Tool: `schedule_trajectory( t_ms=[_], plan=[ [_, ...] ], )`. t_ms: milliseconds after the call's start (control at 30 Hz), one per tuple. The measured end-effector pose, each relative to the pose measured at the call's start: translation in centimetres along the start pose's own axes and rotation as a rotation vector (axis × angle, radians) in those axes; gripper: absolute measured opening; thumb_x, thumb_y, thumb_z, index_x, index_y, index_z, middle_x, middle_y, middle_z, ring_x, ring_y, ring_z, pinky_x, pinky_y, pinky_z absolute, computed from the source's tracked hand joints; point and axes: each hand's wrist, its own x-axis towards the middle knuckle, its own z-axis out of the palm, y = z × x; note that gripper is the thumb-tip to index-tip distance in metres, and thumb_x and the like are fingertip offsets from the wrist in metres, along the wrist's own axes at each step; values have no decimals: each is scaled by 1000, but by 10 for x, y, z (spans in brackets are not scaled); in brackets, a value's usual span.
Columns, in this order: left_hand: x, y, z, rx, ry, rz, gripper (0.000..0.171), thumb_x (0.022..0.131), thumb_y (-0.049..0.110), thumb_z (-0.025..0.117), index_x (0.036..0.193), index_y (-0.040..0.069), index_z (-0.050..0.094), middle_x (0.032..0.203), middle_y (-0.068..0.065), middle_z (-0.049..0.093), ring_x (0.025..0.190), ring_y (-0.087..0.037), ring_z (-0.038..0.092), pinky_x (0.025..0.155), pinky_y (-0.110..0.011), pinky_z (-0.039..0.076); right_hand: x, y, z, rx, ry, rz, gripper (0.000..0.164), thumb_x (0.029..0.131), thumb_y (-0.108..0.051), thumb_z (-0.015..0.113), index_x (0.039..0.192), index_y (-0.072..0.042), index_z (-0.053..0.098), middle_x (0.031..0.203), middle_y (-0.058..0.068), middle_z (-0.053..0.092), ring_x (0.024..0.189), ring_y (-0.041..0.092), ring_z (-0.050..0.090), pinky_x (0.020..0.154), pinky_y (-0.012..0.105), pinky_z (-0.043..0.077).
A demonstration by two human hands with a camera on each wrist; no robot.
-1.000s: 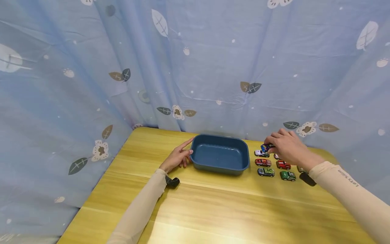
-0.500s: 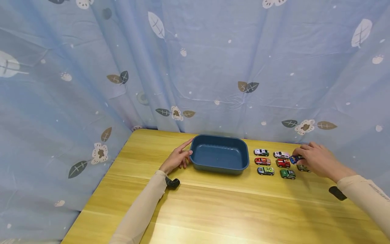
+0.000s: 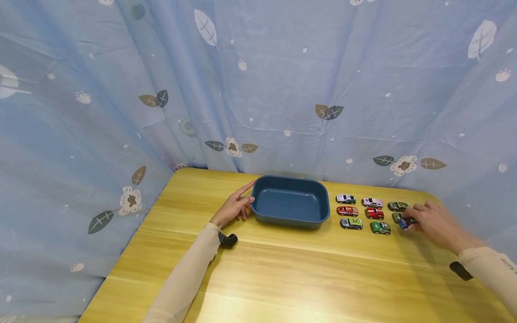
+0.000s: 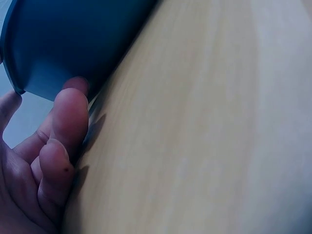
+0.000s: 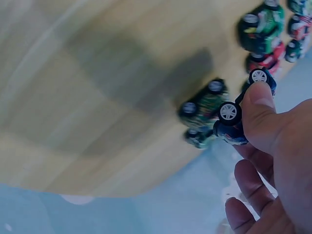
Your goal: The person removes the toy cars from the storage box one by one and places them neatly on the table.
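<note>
A dark blue toy car [image 3: 405,223] is pinched between the thumb and fingers of my right hand [image 3: 438,226]. In the right wrist view this car [image 5: 233,135] shows its side and wheels above the table, close to a camouflage toy car [image 5: 202,105]. A second camouflage toy car [image 3: 398,206] sits just behind. My left hand [image 3: 232,209] rests at the left end of a blue rectangular bin [image 3: 291,221], index finger straight toward the back corner and thumb at the rim. The left wrist view has its fingers beside the bin's outer wall [image 4: 53,63].
Left of my right hand, several toy cars stand in two columns, among them a white one [image 3: 346,198], a red one [image 3: 374,213] and a green one [image 3: 380,228]. Behind the wooden table [image 3: 282,273] hangs a blue patterned curtain [image 3: 266,80].
My right hand has carried the blue toy car rightward from above the white car, past the middle column, to the front of the camouflage cars. My left hand has stayed at the bin.
</note>
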Motion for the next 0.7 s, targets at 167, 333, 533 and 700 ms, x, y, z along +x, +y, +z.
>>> schedule_trajectory(
  t_ms=[167, 333, 533, 700],
  plan=[
    [1, 0, -1, 0, -4, -2, 61, 109, 30, 61, 163, 47, 38, 89, -32, 67, 53, -23, 60, 48, -29, 44, -6, 2, 10, -13, -10, 1, 29, 77, -19, 88, 103, -12, 78, 92, 6, 71, 75, 25, 56, 64, 48, 50],
    [2, -1, 1, 0, -18, 4, 62, 109, 30, 60, 165, 43, 37, 92, -36, 66, 54, -25, 60, 49, -29, 44, -14, 1, 17, 2, -54, 11, 30, 77, -21, 89, 103, -12, 76, 92, 4, 70, 77, 24, 56, 65, 47, 52],
    [2, 0, 0, 1, -6, 3, 62, 109, 30, 60, 164, 45, 37, 90, -34, 67, 53, -22, 59, 48, -29, 44, -16, 0, 18, 23, -81, 40, 29, 79, -19, 88, 104, -11, 75, 94, 7, 71, 80, 28, 58, 68, 52, 53],
    [0, 1, 0, -1, -2, -2, 61, 109, 30, 60, 164, 46, 37, 91, -34, 67, 53, -22, 59, 48, -28, 44, -16, -1, 20, 39, -104, 62, 28, 82, -20, 87, 106, -10, 76, 96, 8, 70, 82, 30, 59, 69, 55, 54]
  ],
)
